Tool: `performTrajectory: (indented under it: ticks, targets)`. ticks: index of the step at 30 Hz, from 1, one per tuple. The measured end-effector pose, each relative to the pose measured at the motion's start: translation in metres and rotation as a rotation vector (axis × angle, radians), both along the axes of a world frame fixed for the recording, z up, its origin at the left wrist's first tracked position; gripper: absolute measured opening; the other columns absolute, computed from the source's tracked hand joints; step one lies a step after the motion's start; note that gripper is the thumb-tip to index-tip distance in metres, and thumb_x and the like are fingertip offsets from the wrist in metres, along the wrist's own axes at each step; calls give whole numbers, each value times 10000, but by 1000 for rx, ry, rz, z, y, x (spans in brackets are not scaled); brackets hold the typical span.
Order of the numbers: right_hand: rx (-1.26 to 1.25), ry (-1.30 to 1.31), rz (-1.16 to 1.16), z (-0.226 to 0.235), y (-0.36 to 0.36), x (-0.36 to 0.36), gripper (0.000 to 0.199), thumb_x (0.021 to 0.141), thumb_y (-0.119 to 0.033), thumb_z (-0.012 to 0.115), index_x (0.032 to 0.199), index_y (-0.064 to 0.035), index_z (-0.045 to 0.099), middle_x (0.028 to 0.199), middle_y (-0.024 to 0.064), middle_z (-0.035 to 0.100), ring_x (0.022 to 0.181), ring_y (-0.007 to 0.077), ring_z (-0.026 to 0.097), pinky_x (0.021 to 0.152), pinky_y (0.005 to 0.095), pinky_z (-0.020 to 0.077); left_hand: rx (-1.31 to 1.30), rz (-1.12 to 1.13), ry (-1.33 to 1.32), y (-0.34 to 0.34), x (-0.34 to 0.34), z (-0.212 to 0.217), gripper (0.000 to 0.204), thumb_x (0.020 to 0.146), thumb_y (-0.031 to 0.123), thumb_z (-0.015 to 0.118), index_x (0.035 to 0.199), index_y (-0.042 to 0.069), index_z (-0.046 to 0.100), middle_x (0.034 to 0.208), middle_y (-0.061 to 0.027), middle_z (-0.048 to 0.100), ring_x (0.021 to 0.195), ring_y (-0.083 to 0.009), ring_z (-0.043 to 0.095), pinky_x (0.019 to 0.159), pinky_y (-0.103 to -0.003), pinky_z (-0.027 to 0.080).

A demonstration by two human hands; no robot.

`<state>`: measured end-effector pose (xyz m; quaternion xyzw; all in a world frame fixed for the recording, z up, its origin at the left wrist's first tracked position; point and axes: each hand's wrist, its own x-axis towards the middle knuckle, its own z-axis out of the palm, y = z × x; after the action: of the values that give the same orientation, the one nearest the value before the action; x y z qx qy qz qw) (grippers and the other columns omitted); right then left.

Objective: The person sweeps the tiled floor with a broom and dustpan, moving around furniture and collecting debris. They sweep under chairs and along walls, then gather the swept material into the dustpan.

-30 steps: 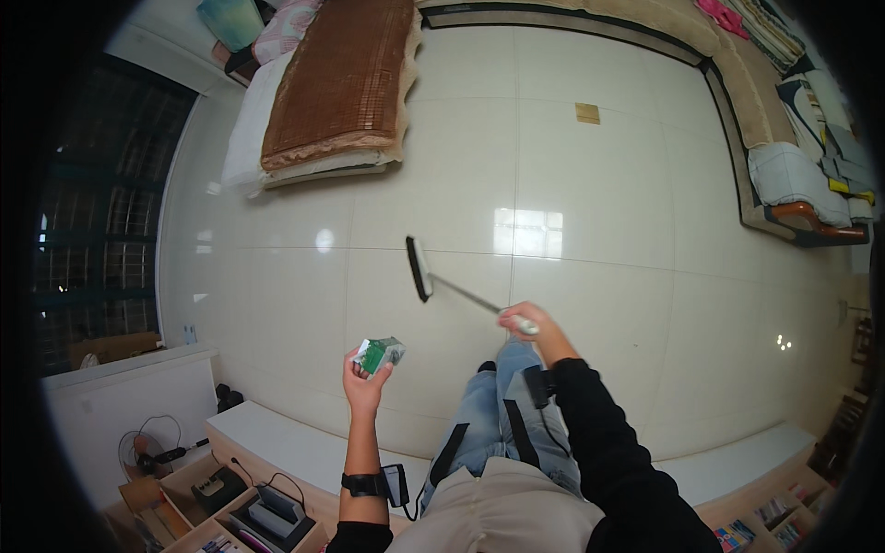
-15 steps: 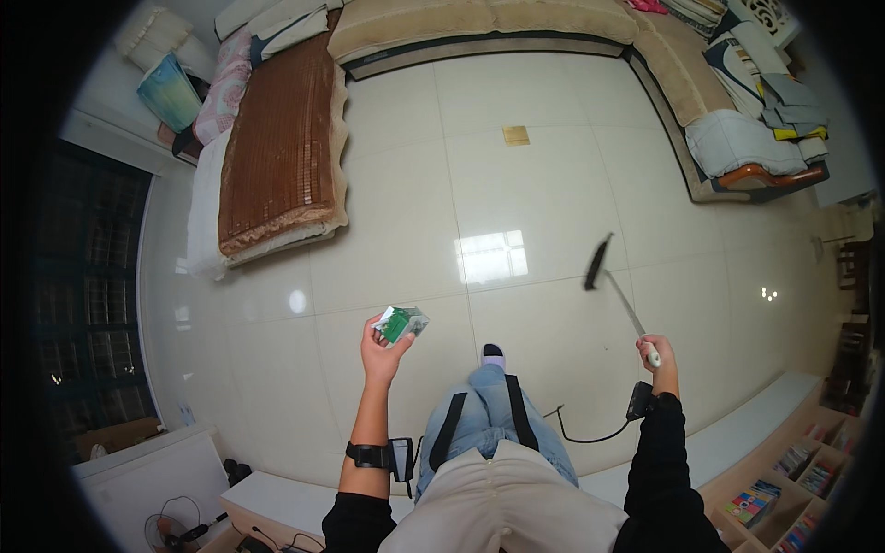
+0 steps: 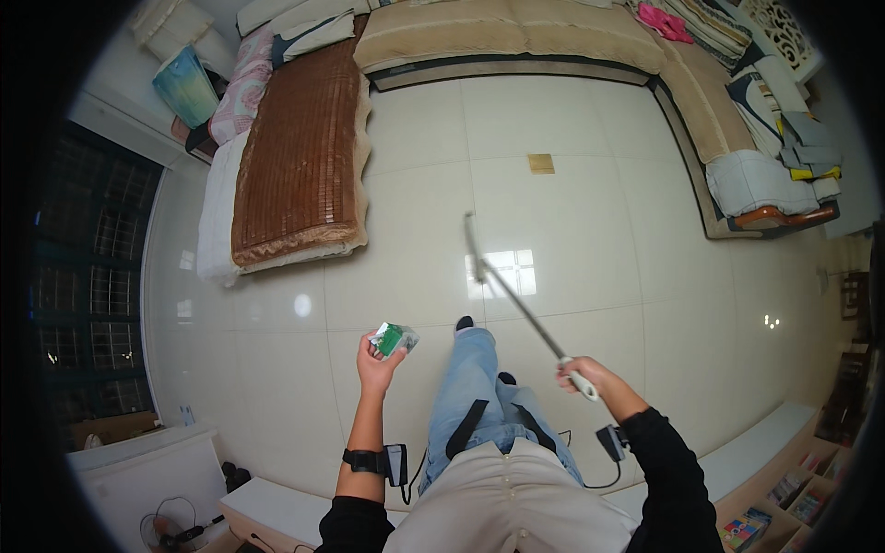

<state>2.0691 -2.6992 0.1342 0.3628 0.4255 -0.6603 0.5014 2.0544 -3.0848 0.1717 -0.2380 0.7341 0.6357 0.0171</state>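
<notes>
My left hand [image 3: 375, 367] is closed round a small clear box [image 3: 396, 339] with green on it, held above the floor left of my legs. What is inside the box is too small to make out. In my right hand [image 3: 597, 376] is a long-handled T-shaped tool [image 3: 524, 309], gripped by its pale handle. Its grey shaft slants up and to the left, and the narrow crosswise head, smeared by motion, is over the tiles ahead of my feet. Whether that head touches the floor I cannot tell.
Glossy tiles [image 3: 406, 221] spread ahead, with a small yellowish square [image 3: 541, 164] on them. A daybed with a brown mat [image 3: 300, 175] stands left, and a beige sofa [image 3: 516, 41] runs along the back and right. Behind me, right, are shelves [image 3: 784, 516].
My right hand has swung left and inward, carrying the T-shaped tool across toward the middle. My legs have stepped, and the room has shifted slightly down and right. The left hand still holds the box.
</notes>
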Motion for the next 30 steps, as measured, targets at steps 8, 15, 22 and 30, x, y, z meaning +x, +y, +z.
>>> performTrajectory:
  ticks: [8, 15, 22, 30]
  targets:
    - [-268, -151, 277, -72, -210, -144, 68, 658, -9, 500, 664, 58, 491, 481, 78, 459, 352, 128, 438, 305, 217, 351, -108, -1, 20, -57, -70, 7, 497, 576, 31, 664, 1007, 32, 418, 909, -86, 515, 819, -144, 520, 706, -253, 430]
    - [-431, -349, -53, -112, -208, -214, 107, 721, -56, 454, 689, 46, 464, 509, 51, 447, 386, 84, 431, 328, 184, 369, -124, 37, 18, -82, -112, 16, 499, 576, 21, 661, 1007, 18, 410, 907, -85, 514, 814, -145, 523, 707, -258, 434]
    - [-572, -189, -705, -114, 20, -196, 221, 759, -44, 424, 914, 100, 361, 772, 99, 462, 485, 77, 462, 415, 160, 414, -74, -24, -30, -60, -159, 1, 498, 574, 21, 663, 1004, 17, 413, 903, -80, 516, 816, -138, 522, 703, -245, 429]
    - [-7, -198, -1009, -59, 211, -165, 130, 735, -56, 420, 800, 57, 423, 560, 45, 443, 403, 81, 426, 359, 158, 373, -55, -52, -18, 8, -239, -1, 494, 575, 24, 664, 1003, 29, 416, 900, -71, 518, 804, -129, 520, 694, -233, 426]
